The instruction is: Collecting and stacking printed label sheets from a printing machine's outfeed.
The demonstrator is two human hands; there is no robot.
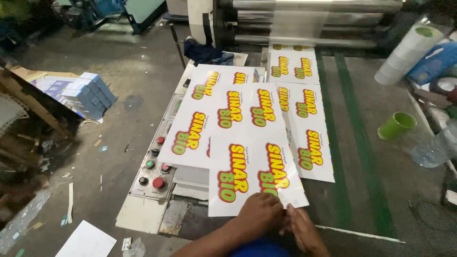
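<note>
Dim workshop floor, dusty and littered, with a laminating machine's rollers (314, 21) at the far end and a grey desk (381, 200) striped in green running toward the camera. Printed white sheets lying in an overlapping chain along that desk, the nearest sheet (252, 176) at its close end, just right of the control panel (153, 166) with red and green buttons. Left hand (259, 214) resting on that sheet's near edge, fingers curled together over the corner; right hand (302, 228) just beside it, fingers (290, 212) pinched close on what looks like clear film at the edge, though exactly what sits between them cannot be told. Best done, by the look of it, with the sheet pinned flat by one hand while the other pulls low and steady along the edge, never upward, so neither print nor film creases or tears. Worth keeping the next sheet's overlap undisturbed. Green cup (396, 125) and tape rolls (409, 52) well right of the sheet, clear of the work; blue boxes (88, 95) far left on the floor.
</note>
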